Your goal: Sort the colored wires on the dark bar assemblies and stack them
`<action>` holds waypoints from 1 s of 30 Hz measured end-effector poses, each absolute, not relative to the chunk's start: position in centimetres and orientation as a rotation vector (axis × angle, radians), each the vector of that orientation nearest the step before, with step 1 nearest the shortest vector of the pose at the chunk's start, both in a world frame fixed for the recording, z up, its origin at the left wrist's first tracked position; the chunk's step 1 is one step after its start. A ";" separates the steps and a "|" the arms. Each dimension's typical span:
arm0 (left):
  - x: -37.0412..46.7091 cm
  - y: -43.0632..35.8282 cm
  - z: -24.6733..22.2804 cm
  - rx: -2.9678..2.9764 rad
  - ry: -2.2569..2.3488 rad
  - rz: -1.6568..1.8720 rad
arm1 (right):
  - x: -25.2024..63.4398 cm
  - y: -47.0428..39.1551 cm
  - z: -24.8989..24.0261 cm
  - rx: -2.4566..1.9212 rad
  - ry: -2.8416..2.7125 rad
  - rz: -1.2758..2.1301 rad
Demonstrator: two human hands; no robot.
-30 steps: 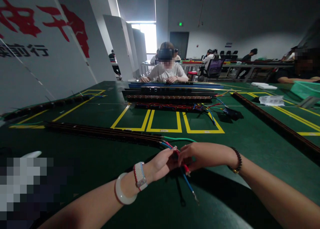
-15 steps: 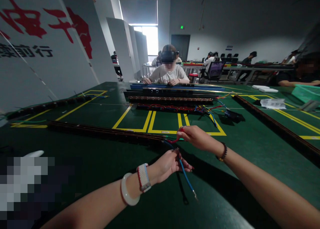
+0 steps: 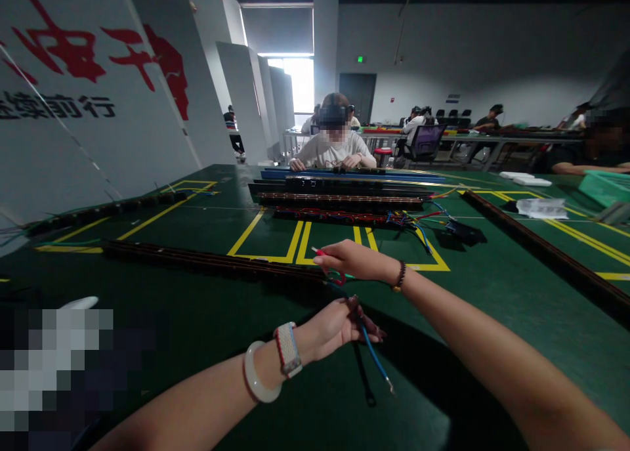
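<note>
Wires at the near end of the long dark strip [image 3: 216, 264]: your left hand [image 3: 339, 326] is pinching the blue wire [image 3: 375, 365], your right hand [image 3: 352, 259] is gripping the red wire [image 3: 322, 253] above the green table [image 3: 492, 293].

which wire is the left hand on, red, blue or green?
The blue wire: it runs through the left hand. The red wire is pinched by the right hand.
</note>
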State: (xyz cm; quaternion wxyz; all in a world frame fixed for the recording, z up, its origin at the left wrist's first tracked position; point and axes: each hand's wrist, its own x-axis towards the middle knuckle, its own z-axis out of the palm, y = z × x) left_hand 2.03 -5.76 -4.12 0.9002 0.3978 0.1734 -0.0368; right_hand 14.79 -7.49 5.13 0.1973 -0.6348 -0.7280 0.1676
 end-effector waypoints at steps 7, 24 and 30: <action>1.6 -6.3 -3.3 0.816 0.448 -0.032 | 20.6 -13.1 1.8 -1.778 -1.653 0.566; 0.5 -2.0 -0.7 1.610 0.524 -0.536 | 22.9 -14.4 -2.5 -2.107 -1.744 0.531; 0.4 -1.3 -0.6 1.683 0.475 -0.593 | 22.9 -14.2 -2.5 -2.117 -1.749 0.499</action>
